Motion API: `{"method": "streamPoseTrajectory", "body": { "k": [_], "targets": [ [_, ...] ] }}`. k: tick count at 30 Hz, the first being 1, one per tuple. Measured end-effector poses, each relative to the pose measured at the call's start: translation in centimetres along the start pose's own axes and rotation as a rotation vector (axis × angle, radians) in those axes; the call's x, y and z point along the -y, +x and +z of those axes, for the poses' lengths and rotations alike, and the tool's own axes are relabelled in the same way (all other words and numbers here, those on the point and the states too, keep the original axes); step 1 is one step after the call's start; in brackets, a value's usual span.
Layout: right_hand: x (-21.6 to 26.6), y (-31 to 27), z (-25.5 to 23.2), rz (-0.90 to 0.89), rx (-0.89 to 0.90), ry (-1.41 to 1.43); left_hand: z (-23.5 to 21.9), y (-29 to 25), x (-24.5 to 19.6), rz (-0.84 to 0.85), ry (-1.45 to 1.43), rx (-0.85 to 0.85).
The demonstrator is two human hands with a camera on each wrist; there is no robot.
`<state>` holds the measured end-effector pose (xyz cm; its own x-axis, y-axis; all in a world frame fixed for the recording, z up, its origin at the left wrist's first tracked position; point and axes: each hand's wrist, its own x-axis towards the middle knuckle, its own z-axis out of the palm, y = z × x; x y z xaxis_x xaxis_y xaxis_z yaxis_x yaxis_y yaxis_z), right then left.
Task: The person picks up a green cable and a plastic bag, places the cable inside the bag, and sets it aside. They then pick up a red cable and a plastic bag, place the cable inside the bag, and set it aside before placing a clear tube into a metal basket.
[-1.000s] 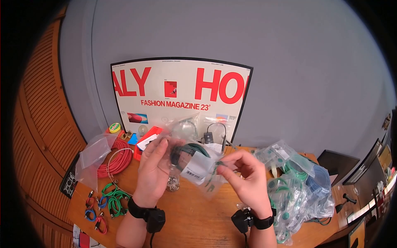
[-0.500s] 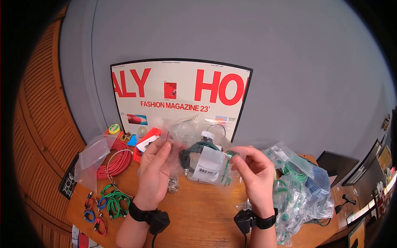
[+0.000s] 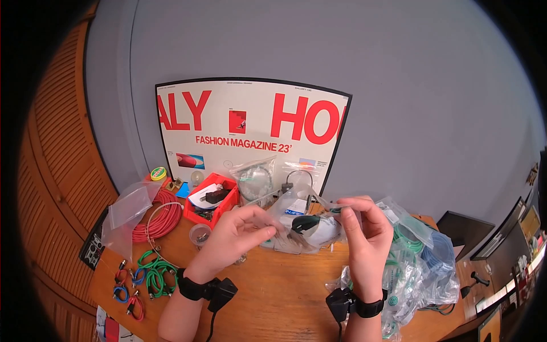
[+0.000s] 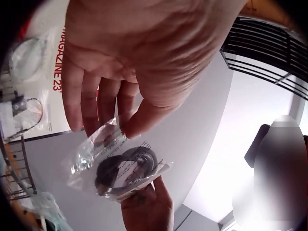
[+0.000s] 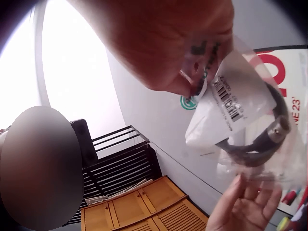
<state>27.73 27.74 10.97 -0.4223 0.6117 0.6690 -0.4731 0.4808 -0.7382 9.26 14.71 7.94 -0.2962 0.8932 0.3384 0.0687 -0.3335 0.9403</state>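
A clear plastic bag (image 5: 221,166) with printing on it hangs between my two hands over the wooden table. Inside it lie a coiled dark cable (image 4: 127,168) with a metal connector (image 5: 278,129) and a white barcode label (image 5: 228,103). My left hand (image 3: 236,236) pinches one end of the bag between thumb and fingers. At the other end, by the green printing, my right hand (image 3: 364,239) grips the plastic between thumb and curled fingers. In the head view the bag is tilted, so the cable shows foreshortened.
At right lies a pile of bagged green and blue cables (image 3: 407,273). To the left are a red cable coil (image 3: 159,216), short green cables (image 3: 159,276) and an empty-looking clear bag (image 3: 128,214). A red bin (image 3: 219,196) and bagged cables stand before the monitor (image 3: 250,114).
The bag has tipped from facing me to a slanted pose. My left hand has moved right and slightly down, uncovering the red bin; my right hand has moved a little right.
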Motion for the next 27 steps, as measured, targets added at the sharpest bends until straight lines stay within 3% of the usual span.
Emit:
{"method": "streamPoseTrajectory", "body": {
  "k": [3, 5, 6, 8, 9, 12, 17, 22, 26, 27],
  "targets": [
    [0.2, 0.1, -0.3, 0.008, -0.052, 0.034, 0.6, -0.2, -0.3, 0.002, 0.017, 0.037],
    [0.3, 0.1, -0.3, 0.01, -0.069, 0.051, 2.2, -0.6, -1.6, 0.276, 0.058, -0.187],
    [0.3, 0.1, -0.3, 0.015, -0.084, 0.068, 2.6, -0.7, -1.9, 0.279, 0.056, -0.187],
    [0.4, 0.1, -0.2, -0.011, -0.056, 0.064, 3.2, -1.1, -2.4, 0.758, 0.691, -0.3],
    [0.4, 0.0, -0.1, -0.035, -0.028, 0.063, 3.7, -1.7, -3.4, 0.773, 0.941, -0.213],
    [0.5, -0.4, 0.2, -0.015, 0.015, 0.071, 4.9, -2.1, -3.2, 0.738, 1.047, -0.177],
    [0.5, -0.5, 0.5, -0.045, 0.046, 0.11, 4.9, -2.1, -2.1, 0.802, 0.999, -0.28],
    [1.0, -0.7, 1.0, -0.044, 0.066, 0.124, 5.1, -2.4, -1.7, 0.917, 1.179, -0.363],
    [0.5, -0.7, 0.8, -0.076, 0.096, 0.028, 4.9, -2.5, -2.0, 0.935, 1.193, -0.36],
    [0.5, -0.8, 0.8, -0.068, 0.096, 0.035, 5.0, -2.5, -2.2, 0.868, 1.145, -0.342]
  ]
}}
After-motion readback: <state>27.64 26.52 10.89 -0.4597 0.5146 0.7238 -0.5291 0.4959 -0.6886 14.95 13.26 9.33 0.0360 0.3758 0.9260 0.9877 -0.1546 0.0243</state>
